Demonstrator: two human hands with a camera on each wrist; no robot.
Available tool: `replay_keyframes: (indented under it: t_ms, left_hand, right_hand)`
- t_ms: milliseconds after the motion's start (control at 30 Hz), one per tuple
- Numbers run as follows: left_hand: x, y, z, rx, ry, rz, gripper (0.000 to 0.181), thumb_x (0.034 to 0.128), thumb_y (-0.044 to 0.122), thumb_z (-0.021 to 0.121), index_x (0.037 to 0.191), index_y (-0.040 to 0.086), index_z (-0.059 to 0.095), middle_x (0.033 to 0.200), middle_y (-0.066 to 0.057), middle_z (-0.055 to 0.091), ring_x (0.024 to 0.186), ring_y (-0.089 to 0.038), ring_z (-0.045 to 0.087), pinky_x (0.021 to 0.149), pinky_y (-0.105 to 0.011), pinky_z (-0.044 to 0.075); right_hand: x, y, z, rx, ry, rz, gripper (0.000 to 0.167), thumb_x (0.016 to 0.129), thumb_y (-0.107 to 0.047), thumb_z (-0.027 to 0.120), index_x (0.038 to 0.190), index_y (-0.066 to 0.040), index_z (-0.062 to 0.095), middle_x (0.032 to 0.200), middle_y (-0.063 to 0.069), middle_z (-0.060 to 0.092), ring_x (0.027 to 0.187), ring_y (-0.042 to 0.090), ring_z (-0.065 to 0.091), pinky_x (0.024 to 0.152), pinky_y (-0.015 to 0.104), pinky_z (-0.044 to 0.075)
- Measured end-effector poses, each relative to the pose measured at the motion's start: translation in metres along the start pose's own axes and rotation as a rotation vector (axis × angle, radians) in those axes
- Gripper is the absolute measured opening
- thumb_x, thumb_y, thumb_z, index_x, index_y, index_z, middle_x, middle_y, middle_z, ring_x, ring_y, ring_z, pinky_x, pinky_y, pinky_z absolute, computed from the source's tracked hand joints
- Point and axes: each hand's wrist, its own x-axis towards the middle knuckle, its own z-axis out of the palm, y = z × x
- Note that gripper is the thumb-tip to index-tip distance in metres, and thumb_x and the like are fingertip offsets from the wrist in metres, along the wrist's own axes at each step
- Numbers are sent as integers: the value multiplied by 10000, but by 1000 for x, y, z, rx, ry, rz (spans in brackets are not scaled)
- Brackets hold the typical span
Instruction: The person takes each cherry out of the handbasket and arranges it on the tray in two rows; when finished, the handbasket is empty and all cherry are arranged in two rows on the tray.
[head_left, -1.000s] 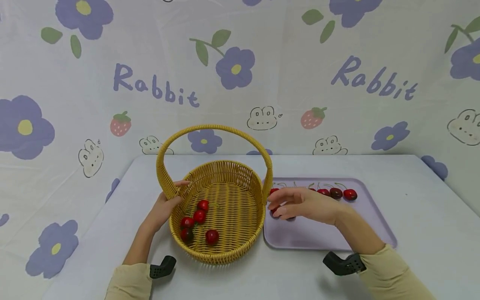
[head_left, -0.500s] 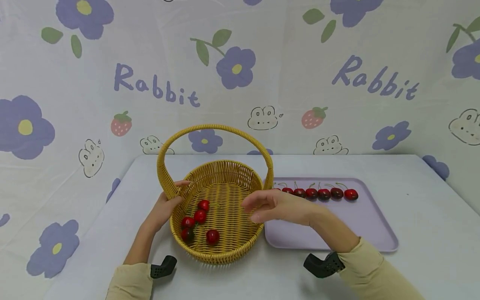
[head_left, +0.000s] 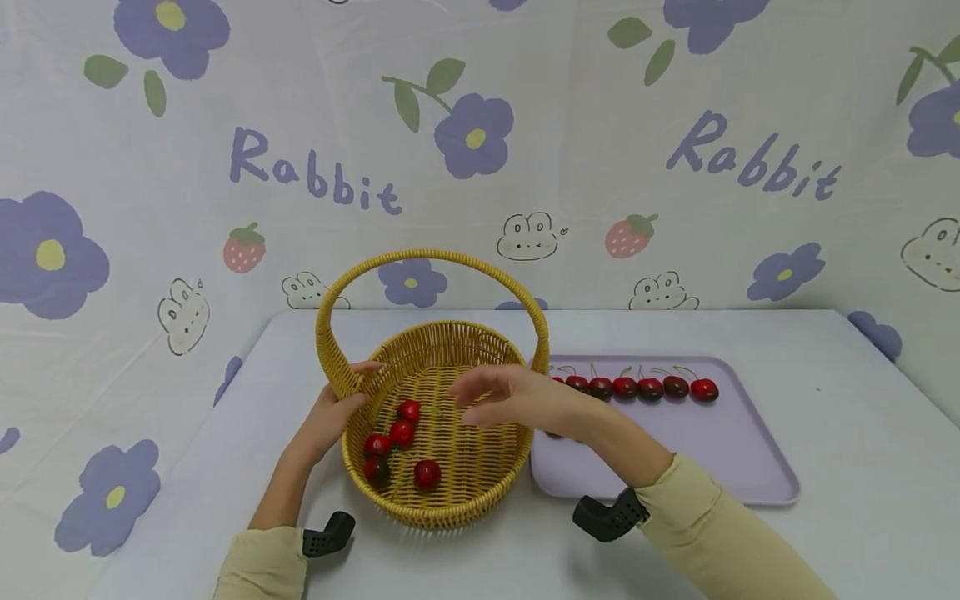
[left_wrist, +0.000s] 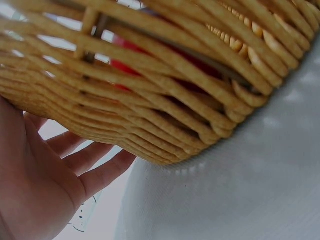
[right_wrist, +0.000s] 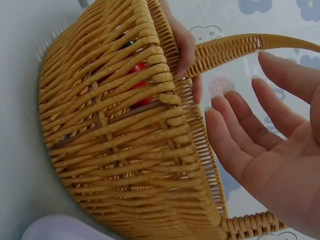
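A round yellow wicker basket [head_left: 450, 504] with a tall arched handle stands on the table, several red cherries [head_left: 427, 474] lying in its left and front part. My left hand [head_left: 332, 421] grips the basket's left rim beside the handle's foot; in the left wrist view its outer fingers spread along the woven wall. Over the basket's right half hovers my right hand [head_left: 525, 402], fingers loosely bent and apart. The right wrist view shows nothing in that hand [right_wrist: 272, 150]. Right of the basket, a lilac tray [head_left: 697, 467] bears a row of stemmed cherries [head_left: 649, 388].
My right forearm crosses above the tray's left part and partly hides at least one dark cherry [head_left: 553, 434] there. A patterned cloth [head_left: 570, 125] hangs behind the white table [head_left: 817, 417]. Each wrist wears a black camera mount [head_left: 609, 515].
My right hand has moved left, from over the tray's left edge to over the basket. The left hand and the basket have stayed in place. The cherries in the basket look unchanged.
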Motion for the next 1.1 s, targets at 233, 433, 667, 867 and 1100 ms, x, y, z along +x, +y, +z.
replay_keyframes:
  t_ms: [233,433,667,867,1100]
  left_hand:
    - [0,-1,0,-1,1,-4,447,906,-31,406,1349,-1,453,1436,-200,376,1321,-391,331,1028,-597,261]
    - [1,-2,-1,-7,-1,-1,446,906,-32,405,1348,3,456,1431,-199,386,1314,-387,345,1024,-586,271]
    - [1,-2,0,-11,-2,6,450,904,-39,405,1349,5,460,1429,-204,389,1297,-382,362,1013,-567,284]
    - [0,-1,1,3,2,3,450,899,-42,404,1343,2,464,1425,-199,394,1305,-377,353,1011,-567,287]
    - [0,-2,1,5,0,14,445,904,-37,407,1344,1,461,1413,-204,400,1272,-384,382,998,-555,309]
  right_hand:
    - [16,-4,1,15,27,71,377,924,-215,622,1273,-92,547,1196,95,569,1078,259,569,904,421,473]
    - [29,-13,2,46,35,98,359,953,-252,579,1267,-80,556,1144,76,600,1051,238,583,861,359,498]
    - [45,-19,3,58,100,148,350,954,-262,577,1249,-75,570,1143,74,604,1093,276,572,854,343,501]
    - [59,-18,5,78,148,185,336,953,-282,576,1230,-91,591,1165,64,606,1113,304,564,836,341,508]
    - [77,-15,7,119,164,197,365,966,-283,554,1243,-47,565,1147,111,601,1027,238,598,862,364,494]
